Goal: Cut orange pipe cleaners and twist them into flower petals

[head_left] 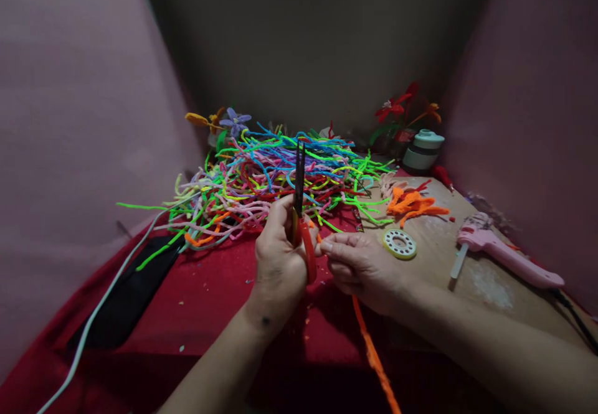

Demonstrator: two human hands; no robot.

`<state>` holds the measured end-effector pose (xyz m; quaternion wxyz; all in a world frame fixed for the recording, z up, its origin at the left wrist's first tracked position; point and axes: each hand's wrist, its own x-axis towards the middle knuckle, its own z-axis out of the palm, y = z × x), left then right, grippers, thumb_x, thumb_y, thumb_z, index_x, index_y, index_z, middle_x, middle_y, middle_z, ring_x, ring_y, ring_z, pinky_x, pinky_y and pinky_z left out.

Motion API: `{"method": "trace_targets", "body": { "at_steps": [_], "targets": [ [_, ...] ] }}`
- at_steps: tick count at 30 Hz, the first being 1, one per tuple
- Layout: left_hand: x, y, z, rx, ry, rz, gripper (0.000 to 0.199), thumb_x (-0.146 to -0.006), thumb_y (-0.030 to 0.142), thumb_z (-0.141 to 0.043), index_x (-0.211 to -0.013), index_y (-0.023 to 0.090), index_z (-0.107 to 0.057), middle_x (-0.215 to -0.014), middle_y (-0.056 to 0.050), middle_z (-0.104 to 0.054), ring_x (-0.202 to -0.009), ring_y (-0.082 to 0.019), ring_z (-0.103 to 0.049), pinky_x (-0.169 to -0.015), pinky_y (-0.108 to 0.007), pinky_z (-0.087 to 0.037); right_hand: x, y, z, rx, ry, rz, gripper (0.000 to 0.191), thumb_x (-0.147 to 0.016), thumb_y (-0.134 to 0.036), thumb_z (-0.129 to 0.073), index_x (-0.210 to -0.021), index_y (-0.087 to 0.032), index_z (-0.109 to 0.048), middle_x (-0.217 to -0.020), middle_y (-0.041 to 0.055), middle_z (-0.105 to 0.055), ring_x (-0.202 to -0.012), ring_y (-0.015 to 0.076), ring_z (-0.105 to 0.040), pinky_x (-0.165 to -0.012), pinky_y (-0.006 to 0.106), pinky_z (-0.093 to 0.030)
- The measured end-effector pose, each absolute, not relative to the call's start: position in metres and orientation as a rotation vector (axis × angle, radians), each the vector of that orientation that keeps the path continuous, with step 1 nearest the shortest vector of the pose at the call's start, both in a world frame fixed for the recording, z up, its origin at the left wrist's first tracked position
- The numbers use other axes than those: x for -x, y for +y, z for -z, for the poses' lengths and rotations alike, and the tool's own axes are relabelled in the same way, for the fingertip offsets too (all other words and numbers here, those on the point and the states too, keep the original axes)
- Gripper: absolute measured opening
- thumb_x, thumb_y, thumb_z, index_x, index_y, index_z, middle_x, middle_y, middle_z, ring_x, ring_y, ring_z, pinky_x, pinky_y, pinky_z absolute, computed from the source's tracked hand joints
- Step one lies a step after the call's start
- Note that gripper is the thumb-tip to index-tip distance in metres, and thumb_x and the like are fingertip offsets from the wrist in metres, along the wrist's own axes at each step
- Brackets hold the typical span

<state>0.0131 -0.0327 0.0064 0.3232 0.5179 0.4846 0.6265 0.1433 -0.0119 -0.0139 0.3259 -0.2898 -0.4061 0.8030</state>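
Observation:
My left hand (pixel 283 258) is closed around a pair of scissors (pixel 299 174); its dark blades point up and away, slightly apart, and a red handle loop (pixel 309 253) shows beside the palm. Pinched in the fingers of my right hand (pixel 359 264) is an orange pipe cleaner (pixel 374 355). Its long end hangs below that hand toward the bottom of the view, while a short orange piece shows between the two hands. Both hands are close together above the red cloth (pixel 215 302). Whether the left fingers also touch the pipe cleaner, I cannot tell.
Behind my hands lies a heap of many-coloured pipe cleaners (pixel 280 171). On the board at right are bent orange pieces (pixel 411 205), a tape roll (pixel 400 244) and a pink glue gun (pixel 509 255). A jar (pixel 423 151) stands behind; a white cable (pixel 103 296) runs along the left.

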Motion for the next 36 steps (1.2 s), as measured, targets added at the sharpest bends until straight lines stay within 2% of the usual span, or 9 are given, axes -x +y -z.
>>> {"method": "trace_targets", "body": {
  "at_steps": [8,14,20,26,29,32,36],
  "targets": [
    [-0.003,-0.032,-0.014,-1.1,1.171,-1.415,0.037,-0.069,0.018,-0.065,-0.103,0.016,-0.05,-0.067,0.005,-0.055,-0.048,-0.005,-0.047,-0.044,-0.015,-0.035,-0.145,-0.012,0.013,0.816,-1.077,-1.999,0.018,-0.072,-0.032,-0.068,-0.075,-0.017,-0.059,-0.041,-0.0116,-0.027,-0.035,0.0024,-0.014,-0.034,0.02,-0.007],
    [-0.005,-0.034,-0.011,-1.097,1.139,-1.424,0.038,-0.069,0.02,-0.066,-0.103,0.018,-0.05,-0.066,0.004,-0.055,-0.047,-0.006,-0.047,-0.045,-0.017,-0.037,-0.145,-0.013,0.014,0.87,-1.106,-1.917,0.019,-0.071,-0.034,-0.068,-0.077,-0.017,-0.06,-0.041,-0.0113,-0.029,-0.034,0.0026,-0.016,-0.035,0.021,-0.007],
    [-0.006,-0.036,-0.014,-1.104,1.202,-1.423,0.041,-0.065,0.018,-0.068,-0.102,0.016,-0.051,-0.062,0.005,-0.053,-0.046,-0.005,-0.045,-0.042,-0.016,-0.033,-0.144,-0.012,0.014,0.909,-1.107,-1.892,0.017,-0.069,-0.03,-0.069,-0.075,-0.017,-0.06,-0.042,-0.0107,-0.032,-0.034,0.0025,-0.017,-0.035,0.021,-0.008],
    [-0.003,-0.036,-0.014,-1.057,1.167,-1.34,0.041,-0.067,0.024,-0.067,-0.104,0.016,-0.051,-0.058,0.005,-0.052,-0.043,-0.007,-0.046,-0.039,-0.017,-0.036,-0.146,-0.013,0.016,0.781,-1.051,-2.009,0.014,-0.07,-0.027,-0.069,-0.076,-0.018,-0.061,-0.042,-0.0109,-0.03,-0.035,0.0023,-0.016,-0.035,0.02,-0.008],
    [-0.002,-0.035,-0.015,-1.078,1.181,-1.284,0.043,-0.07,0.028,-0.065,-0.108,0.015,-0.049,-0.054,0.005,-0.052,-0.04,-0.008,-0.047,-0.038,-0.018,-0.038,-0.146,-0.012,0.017,0.738,-1.028,-2.016,0.012,-0.069,-0.024,-0.069,-0.074,-0.016,-0.062,-0.045,-0.0075,-0.043,-0.036,0.0032,-0.029,-0.037,0.019,-0.019],
    [-0.001,-0.039,-0.016,-1.157,1.259,-1.232,0.043,-0.074,0.035,-0.061,-0.109,0.014,-0.048,-0.055,0.003,-0.055,-0.041,-0.011,-0.052,-0.038,-0.02,-0.042,-0.145,-0.01,0.016,0.683,-0.966,-1.996,0.01,-0.065,-0.02,-0.07,-0.069,-0.013,-0.063,-0.056,-0.002,-0.054,-0.047,0.0065,-0.044,-0.045,0.021,-0.031],
    [0.0,-0.053,-0.013,-1.514,1.504,-1.14,0.033,-0.08,0.035,-0.053,-0.107,0.017,-0.051,-0.06,0.001,-0.057,-0.047,-0.012,-0.054,-0.043,-0.021,-0.044,-0.145,-0.005,0.012,0.652,-0.792,-1.97,0.011,-0.062,-0.015,-0.071,-0.07,-0.013,-0.063,-0.059,-0.0027,-0.053,-0.049,0.0066,-0.044,-0.045,0.022,-0.032]
  ]
}}
